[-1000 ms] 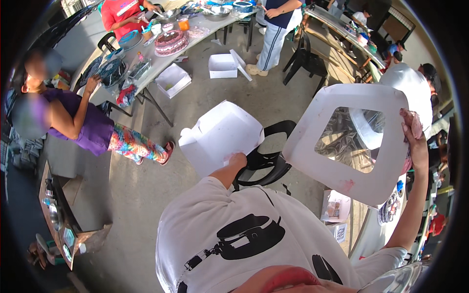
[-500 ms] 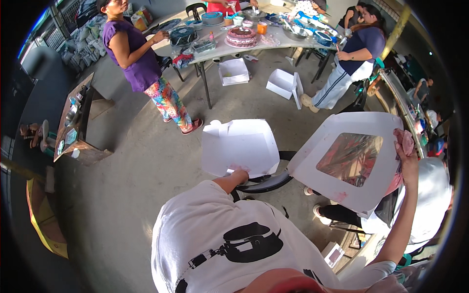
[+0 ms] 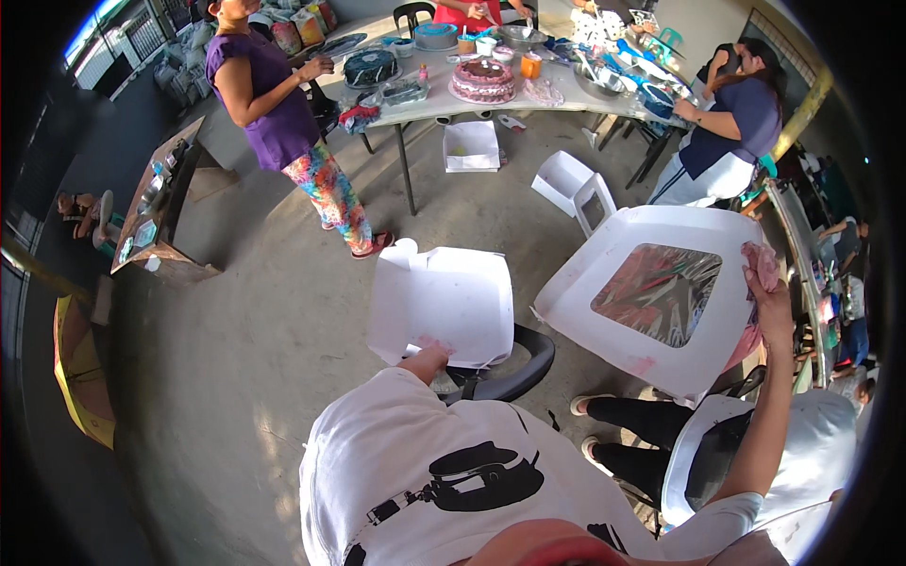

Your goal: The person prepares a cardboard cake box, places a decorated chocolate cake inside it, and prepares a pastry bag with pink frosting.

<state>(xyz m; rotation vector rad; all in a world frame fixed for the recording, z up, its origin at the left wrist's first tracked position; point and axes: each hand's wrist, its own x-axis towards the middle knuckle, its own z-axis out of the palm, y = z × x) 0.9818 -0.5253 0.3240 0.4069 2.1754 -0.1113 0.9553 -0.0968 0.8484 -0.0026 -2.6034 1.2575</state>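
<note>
Holding two flat white box pieces apart: left hand (image 3: 432, 349) closed on the plain panel (image 3: 442, 304) at its lower edge, right hand (image 3: 769, 300) pinching the windowed lid (image 3: 661, 302) by its side, raised clear of the chair (image 3: 510, 377).

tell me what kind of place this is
Probably a cake-packing workspace in an open, concrete-floored shed. A long folding table holds a frosted cake and bowls, white cake boxes lie on the floor, and the person holds a windowed box lid.
</note>
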